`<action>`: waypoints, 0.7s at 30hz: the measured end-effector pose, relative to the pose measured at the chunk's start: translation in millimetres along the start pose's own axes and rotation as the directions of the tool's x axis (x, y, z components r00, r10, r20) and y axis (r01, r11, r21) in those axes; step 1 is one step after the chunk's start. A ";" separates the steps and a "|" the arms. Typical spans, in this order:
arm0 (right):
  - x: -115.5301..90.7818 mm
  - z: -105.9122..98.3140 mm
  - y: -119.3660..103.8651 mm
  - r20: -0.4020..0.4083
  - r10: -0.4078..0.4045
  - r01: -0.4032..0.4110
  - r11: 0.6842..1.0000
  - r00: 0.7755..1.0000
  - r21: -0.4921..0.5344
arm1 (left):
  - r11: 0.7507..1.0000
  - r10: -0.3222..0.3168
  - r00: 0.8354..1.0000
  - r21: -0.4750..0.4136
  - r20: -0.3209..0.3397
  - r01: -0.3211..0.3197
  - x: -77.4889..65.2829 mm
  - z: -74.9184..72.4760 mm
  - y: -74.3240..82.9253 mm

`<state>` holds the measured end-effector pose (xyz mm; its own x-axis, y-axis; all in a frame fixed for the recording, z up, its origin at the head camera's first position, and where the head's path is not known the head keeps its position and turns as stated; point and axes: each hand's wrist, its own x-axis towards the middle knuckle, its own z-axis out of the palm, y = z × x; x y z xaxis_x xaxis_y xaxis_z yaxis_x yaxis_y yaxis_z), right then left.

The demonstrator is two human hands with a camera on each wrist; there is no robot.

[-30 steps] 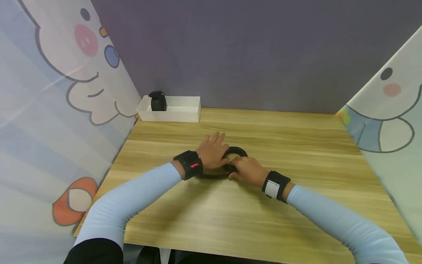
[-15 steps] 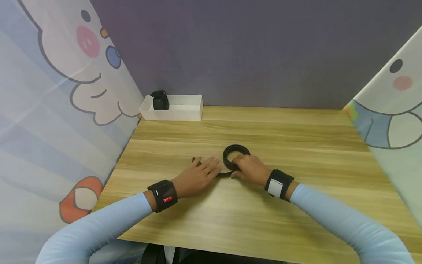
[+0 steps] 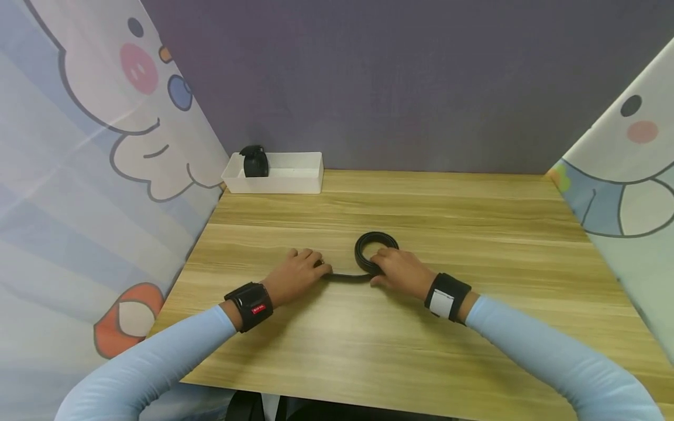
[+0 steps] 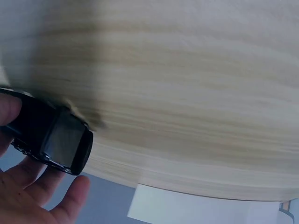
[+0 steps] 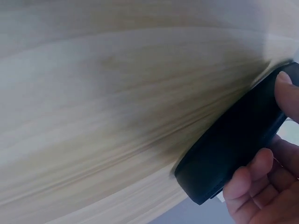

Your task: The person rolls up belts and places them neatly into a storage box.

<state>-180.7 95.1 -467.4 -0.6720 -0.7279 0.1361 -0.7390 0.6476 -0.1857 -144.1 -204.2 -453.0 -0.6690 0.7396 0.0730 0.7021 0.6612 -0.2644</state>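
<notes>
A black belt [image 3: 360, 248] stands on edge on the table [image 3: 447, 351], most of it rolled into a round coil. From the coil, a straight length runs left to my left hand [image 3: 295, 276]. That hand grips the free end between thumb and fingers; in the left wrist view a shiny buckle [image 4: 65, 142] shows there. My right hand [image 3: 402, 273] pinches the near side of the coil, thumb on the outside and fingers reaching over into the ring. In the right wrist view, the broad face of the belt [image 5: 229, 140] lies between thumb and curled fingers.
At the back left corner stands a shallow white box [image 3: 295, 186]. Inside it, a rolled black item [image 3: 256, 164], much like a coiled belt, sits upright at the left end. A grey panel [image 3: 400, 88] closes the back, with cartoon-printed cloths at both sides.
My left hand has moved left and back from beside the coil, then taken hold of the belt's buckle end. The right hand has stayed at the coil.
</notes>
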 end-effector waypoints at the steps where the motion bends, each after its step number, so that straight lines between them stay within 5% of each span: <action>1: -0.9 1.0 0.6 -0.013 -0.013 0.013 1.000 1.000 -0.013 | 1.000 -0.004 1.000 0.005 -0.011 0.004 0.1 0.5 -1.9; 7: -5.0 1.0 0.8 -0.046 -0.062 0.060 0.997 0.997 -0.043 | 0.998 -0.058 0.998 0.009 0.000 0.058 3.3 2.7 -10.9; 12: -5.2 2.3 1.0 -0.061 -0.073 0.070 0.996 0.995 -0.046 | 0.972 -0.185 0.972 -0.121 0.145 0.202 6.3 1.2 -21.7; 17: -4.2 4.0 1.7 -0.059 -0.065 0.063 0.997 0.996 -0.047 | 0.893 -0.287 0.897 -0.245 0.338 0.378 6.7 0.8 -36.8; 21: -3.2 4.4 2.5 -0.058 -0.056 0.055 0.998 0.997 -0.026 | 0.764 -0.354 0.842 -0.394 0.407 0.511 7.9 4.2 -47.0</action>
<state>-180.2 98.1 -472.6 -0.6309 -0.7491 0.2022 -0.7758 0.6122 -0.1524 -183.4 -230.0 -444.1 -0.9112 0.3379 -0.2359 0.2903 0.9326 0.2143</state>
